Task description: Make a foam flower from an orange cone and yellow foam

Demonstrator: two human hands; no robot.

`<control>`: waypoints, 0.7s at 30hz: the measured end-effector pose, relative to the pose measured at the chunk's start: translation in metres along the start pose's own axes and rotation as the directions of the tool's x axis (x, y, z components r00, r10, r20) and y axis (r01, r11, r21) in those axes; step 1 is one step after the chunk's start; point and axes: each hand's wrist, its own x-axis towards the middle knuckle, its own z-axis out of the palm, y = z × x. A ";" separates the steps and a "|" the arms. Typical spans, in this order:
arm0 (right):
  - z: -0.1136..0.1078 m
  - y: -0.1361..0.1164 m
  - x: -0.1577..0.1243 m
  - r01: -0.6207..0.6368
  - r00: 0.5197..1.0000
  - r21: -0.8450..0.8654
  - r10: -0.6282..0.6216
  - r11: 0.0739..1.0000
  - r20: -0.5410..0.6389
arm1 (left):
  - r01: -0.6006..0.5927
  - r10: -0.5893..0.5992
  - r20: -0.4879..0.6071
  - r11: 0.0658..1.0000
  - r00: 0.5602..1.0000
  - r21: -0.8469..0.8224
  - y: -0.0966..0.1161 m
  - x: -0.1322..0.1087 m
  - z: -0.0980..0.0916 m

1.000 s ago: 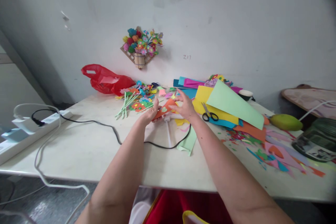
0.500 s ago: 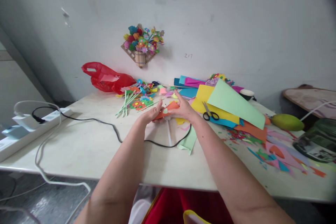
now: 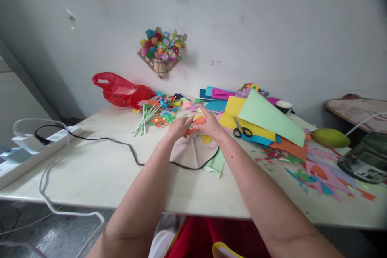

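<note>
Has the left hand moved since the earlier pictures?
Yes, slightly: the left hand sits farther right in the view, away from the pale green strips and closer to the right hand.

left hand [image 3: 180, 127] and right hand [image 3: 211, 125]: orange piece [image 3: 199, 121] held between them | just right of right hand: black-handled scissors [image 3: 242, 132] on yellow sheet [image 3: 227, 115] | beyond left hand, leftward: pale green strips [image 3: 144, 123], then red bag [image 3: 125, 96] | nearer than both hands: black cord [image 3: 187, 167] across counter [image 3: 105, 177]
</note>
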 end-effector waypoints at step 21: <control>-0.001 -0.009 -0.004 -0.068 0.996 -0.055 0.071 0.996 0.054 | -0.056 0.061 -0.027 0.986 0.998 0.159 -0.008 0.004 0.000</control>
